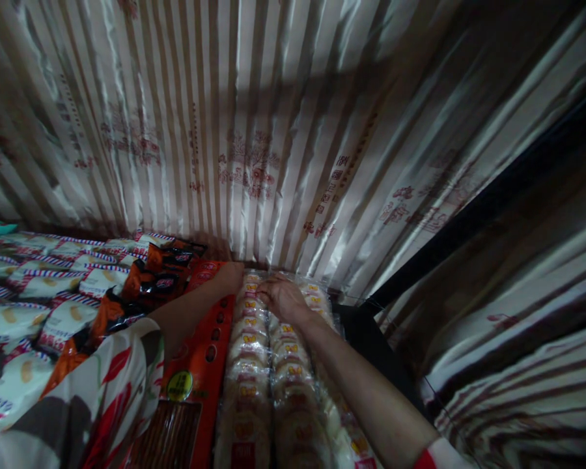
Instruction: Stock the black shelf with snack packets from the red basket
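Observation:
Long clear packets of round pale crackers (247,391) lie in rows, each small wrapper printed in yellow and red. At the far end of the left row is my left hand (230,277), its fingers mostly hidden. My right hand (284,297) lies over the far part of the middle cracker row (289,352), fingers curled together at the clear wrapping. Under my left forearm is a red-orange packet (208,365) with a window showing thin brown sticks. A further row of crackers (354,443) is partly covered by my right forearm.
Several white snack bags with striped edges (68,319) fill the left side, beside orange and black packets (151,280). A striped, printed curtain (254,130) hangs close behind. On the right, a dark bar (469,202) slants across above a black surface (376,352).

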A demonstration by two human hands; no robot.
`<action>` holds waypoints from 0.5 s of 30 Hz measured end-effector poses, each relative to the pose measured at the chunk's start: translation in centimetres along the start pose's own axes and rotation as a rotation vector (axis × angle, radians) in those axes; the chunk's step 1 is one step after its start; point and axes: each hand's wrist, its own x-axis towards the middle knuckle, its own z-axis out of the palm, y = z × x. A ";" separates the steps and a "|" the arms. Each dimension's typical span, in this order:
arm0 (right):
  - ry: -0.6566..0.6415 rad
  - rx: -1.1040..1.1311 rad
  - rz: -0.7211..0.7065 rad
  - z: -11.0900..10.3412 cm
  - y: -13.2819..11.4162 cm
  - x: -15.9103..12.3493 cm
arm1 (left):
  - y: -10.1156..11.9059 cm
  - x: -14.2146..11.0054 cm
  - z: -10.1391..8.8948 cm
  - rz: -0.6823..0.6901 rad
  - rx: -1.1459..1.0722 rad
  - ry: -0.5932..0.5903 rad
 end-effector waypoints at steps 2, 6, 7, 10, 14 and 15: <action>-0.023 -0.002 0.029 0.0 -0.1 0.1 | -0.1 -0.1 0.0 -0.002 0.004 0.002; -0.041 0.074 0.092 0.2 -0.2 0.4 | -0.3 -0.4 -0.3 0.005 0.008 0.013; -0.038 0.094 0.111 0.2 -0.2 0.5 | -0.3 -0.6 -0.4 0.007 0.009 0.016; -0.037 0.114 0.158 0.2 -0.4 0.4 | -0.4 -1.1 -0.8 0.007 0.003 0.029; -0.041 0.088 0.151 0.2 -0.6 0.3 | -0.5 -1.4 -1.1 0.008 -0.023 0.007; -0.036 0.086 0.146 0.2 -0.6 0.3 | -0.5 -1.5 -1.0 0.023 -0.033 -0.017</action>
